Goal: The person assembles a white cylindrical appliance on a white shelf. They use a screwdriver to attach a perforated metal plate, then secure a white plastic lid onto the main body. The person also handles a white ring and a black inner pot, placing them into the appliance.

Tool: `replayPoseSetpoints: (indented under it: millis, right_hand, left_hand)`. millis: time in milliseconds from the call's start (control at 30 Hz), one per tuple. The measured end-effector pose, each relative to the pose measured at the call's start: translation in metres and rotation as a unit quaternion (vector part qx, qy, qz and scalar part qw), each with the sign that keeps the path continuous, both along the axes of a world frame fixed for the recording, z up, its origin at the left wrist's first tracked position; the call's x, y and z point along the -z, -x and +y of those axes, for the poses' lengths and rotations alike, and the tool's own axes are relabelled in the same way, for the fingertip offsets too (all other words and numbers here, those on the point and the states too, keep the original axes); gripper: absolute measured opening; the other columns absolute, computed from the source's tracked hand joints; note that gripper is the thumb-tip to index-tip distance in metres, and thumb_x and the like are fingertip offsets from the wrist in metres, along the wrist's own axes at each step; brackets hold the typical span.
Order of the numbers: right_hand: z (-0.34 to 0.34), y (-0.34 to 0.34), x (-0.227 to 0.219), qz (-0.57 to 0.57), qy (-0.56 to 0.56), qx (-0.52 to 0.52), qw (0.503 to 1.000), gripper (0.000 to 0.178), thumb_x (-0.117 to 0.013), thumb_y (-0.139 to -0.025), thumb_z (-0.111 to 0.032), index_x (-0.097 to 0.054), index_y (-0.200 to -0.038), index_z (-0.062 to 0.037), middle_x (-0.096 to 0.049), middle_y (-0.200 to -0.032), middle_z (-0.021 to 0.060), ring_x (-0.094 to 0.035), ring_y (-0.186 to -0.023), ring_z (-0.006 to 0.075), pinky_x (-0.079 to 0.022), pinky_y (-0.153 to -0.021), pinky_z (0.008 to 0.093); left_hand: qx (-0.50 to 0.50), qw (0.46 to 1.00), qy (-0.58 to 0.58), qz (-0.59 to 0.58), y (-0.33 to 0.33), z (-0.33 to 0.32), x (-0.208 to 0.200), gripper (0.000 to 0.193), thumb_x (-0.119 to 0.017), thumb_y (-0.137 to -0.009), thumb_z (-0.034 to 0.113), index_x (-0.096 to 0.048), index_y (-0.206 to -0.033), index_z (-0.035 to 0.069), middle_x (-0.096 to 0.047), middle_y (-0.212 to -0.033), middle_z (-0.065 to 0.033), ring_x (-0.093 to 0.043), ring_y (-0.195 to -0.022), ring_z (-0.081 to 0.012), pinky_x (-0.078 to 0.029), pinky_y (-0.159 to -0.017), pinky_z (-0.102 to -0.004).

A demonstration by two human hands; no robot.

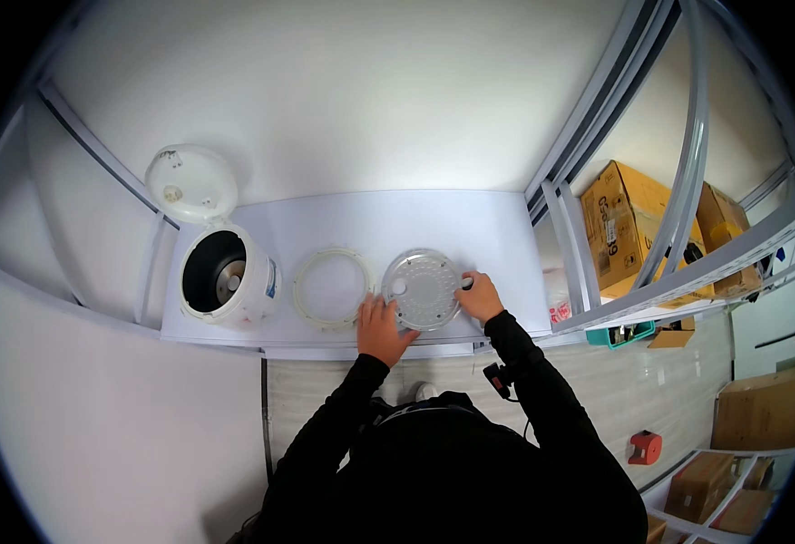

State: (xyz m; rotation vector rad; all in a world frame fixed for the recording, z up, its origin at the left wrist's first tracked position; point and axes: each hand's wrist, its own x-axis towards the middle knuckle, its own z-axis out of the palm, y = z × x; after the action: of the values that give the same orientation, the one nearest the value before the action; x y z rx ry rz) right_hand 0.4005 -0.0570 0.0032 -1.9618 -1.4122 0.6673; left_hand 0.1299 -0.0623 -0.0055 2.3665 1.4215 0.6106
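Observation:
A round silvery metal plate [426, 295], dotted with small marks and with a round hole near its left side, lies on the white table. My right hand [480, 297] has its fingers closed at the plate's right rim. At the plate's lower left edge is my left hand [382, 328], fingers stretched out and a little apart, the thumb toward the rim. Just left of that hand lies a thin cream-white ring [301, 304], its right edge close to the fingertips. Farther left stands a white rice cooker [257, 281] with its lid [193, 184] raised, showing a dark inside with a metal centre.
The narrow white table [343, 216] has a wall behind it and a grey metal frame [565, 231] at its right end. Past the frame are cardboard boxes [619, 222] and a teal crate [619, 335]. A red stool [645, 447] stands on the floor.

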Motion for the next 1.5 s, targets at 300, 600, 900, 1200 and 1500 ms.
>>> replayPoseSetpoints:
  millis: [300,600,900,1200,1500]
  right_hand:
    - [0.016,-0.004,0.002,0.026,0.019,-0.081,0.996,0.044,-0.069,-0.075,-0.022,-0.069,-0.106,0.0088,-0.067,-0.098,0.0347,-0.063,-0.102,0.0488,-0.052,-0.093,0.0486]
    - [0.023,-0.008,0.015,-0.010,0.004,-0.117,0.993,0.051,-0.073,-0.077,-0.017,-0.064,-0.118,0.0107,-0.071,-0.097,0.0303,-0.071,-0.088,0.0374,-0.056,-0.081,0.0398]
    - [0.010,0.008,-0.063,0.012,-0.058,-0.137,0.989,0.050,-0.072,-0.087,-0.017,-0.056,-0.131,0.0013,-0.055,-0.121,0.0271,-0.065,-0.095,0.0382,-0.054,-0.086,0.0421]
    - [-0.006,0.049,-0.168,0.134,-0.319,-0.255,0.903,0.034,-0.076,-0.088,-0.007,-0.057,-0.116,-0.0035,-0.058,-0.107,0.0150,-0.057,-0.097,0.0317,-0.049,-0.090,0.0411]
    - [0.014,0.129,-0.175,0.010,-0.484,-0.359,0.798,0.031,-0.080,-0.085,-0.021,-0.058,-0.104,-0.0108,-0.056,-0.113,0.0113,-0.051,-0.104,0.0349,-0.044,-0.090,0.0469]
  left_hand:
    - [-0.049,0.995,-0.003,0.083,-0.009,-0.007,0.002,0.082,-0.077,-0.079,0.055,-0.057,-0.137,0.001,-0.049,-0.150,-0.0261,-0.026,-0.151,-0.0414,-0.011,-0.124,-0.0582]
    - [-0.085,0.989,0.032,0.116,-0.022,-0.011,-0.018,0.082,-0.076,-0.081,0.047,-0.052,-0.143,-0.002,-0.045,-0.151,-0.0298,-0.026,-0.151,-0.0431,-0.012,-0.125,-0.0558]
    - [-0.087,0.995,0.023,0.049,-0.028,-0.004,-0.031,0.075,-0.073,-0.086,0.045,-0.053,-0.141,-0.001,-0.046,-0.150,-0.0283,-0.030,-0.148,-0.0433,-0.015,-0.124,-0.0555]
    - [-0.012,0.936,0.212,-0.279,-0.027,0.022,-0.091,0.049,-0.065,-0.099,0.041,-0.065,-0.125,0.000,-0.070,-0.114,-0.0132,-0.065,-0.104,-0.0242,-0.050,-0.093,-0.0376]
    - [0.073,0.704,0.436,-0.556,0.021,0.053,-0.164,0.037,-0.057,-0.106,0.033,-0.067,-0.119,0.000,-0.067,-0.095,-0.0018,-0.059,-0.081,-0.0079,-0.049,-0.075,-0.0236]
